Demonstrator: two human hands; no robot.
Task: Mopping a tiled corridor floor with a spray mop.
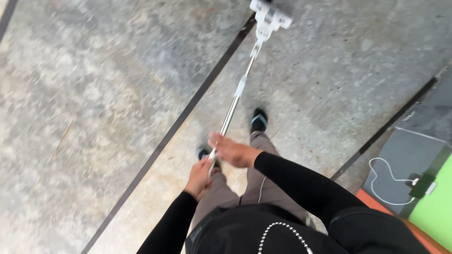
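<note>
I hold a long mop with a metal pole (234,101) and a flat white head (270,14) that rests on the speckled grey floor ahead of me. My right hand (231,150) grips the pole higher up, fingers wrapped around it. Just below, my left hand (200,176) is closed on the pole's lower end near my body. Both arms wear black sleeves. My two feet in dark shoes (259,120) stand under the pole.
Dark joint lines (174,127) cross the floor diagonally. At the lower right lie a grey mat (405,155), a white cable (383,181) plugged into a small device, a green surface (435,211) and an orange edge.
</note>
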